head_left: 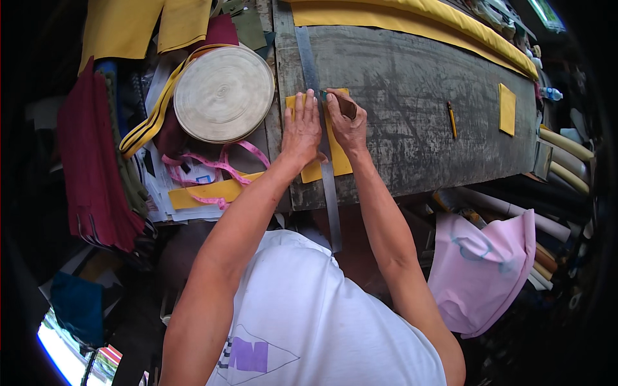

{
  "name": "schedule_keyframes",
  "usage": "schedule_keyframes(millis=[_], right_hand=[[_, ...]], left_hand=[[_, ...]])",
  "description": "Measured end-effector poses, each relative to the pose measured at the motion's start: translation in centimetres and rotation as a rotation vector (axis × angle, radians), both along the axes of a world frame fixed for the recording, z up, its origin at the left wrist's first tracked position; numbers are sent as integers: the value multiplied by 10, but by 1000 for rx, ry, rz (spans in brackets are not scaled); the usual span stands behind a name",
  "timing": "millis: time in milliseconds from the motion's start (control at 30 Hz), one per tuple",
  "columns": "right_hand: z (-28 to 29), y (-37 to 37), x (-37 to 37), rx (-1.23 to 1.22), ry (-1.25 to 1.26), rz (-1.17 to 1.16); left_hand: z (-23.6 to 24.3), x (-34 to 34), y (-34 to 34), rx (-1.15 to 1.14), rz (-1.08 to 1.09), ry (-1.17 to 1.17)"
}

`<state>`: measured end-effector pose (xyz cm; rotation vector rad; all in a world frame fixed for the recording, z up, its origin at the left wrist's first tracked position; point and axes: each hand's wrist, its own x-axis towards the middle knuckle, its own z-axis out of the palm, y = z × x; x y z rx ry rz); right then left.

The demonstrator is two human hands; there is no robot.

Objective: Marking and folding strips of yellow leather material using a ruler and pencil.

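My left hand [302,134] lies with its fingers stretched flat on a yellow piece of material [335,165], pressing beside and on a long metal straightedge [330,204], which runs lengthwise over it and past the table's near edge. My right hand [349,125] grips a tool with a dark brown handle [347,107] at the straightedge's right side; a small teal part shows at its tip by my thumb. The material rests on the worn dark board [405,128].
A pencil [452,120] and small yellow piece [506,109] lie rightward; a yellow roll [444,22] lines the back. At left are a round coil [223,92], pink tape [257,156] and maroon fabric [87,164]. Pink fabric [481,273] and several rolls [560,148] sit at right.
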<state>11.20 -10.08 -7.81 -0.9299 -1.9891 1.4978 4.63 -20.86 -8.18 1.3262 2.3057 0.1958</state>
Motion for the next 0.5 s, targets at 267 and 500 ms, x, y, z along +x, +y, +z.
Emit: schedule_keyframes(millis=[267,500], right_hand=[[-9,1,-4,30,11,-9],[-1,0,-5,-6,-76,42]], left_hand=[[1,0,-2,44,20,-6],[-4,3,-7,64,19,-2]])
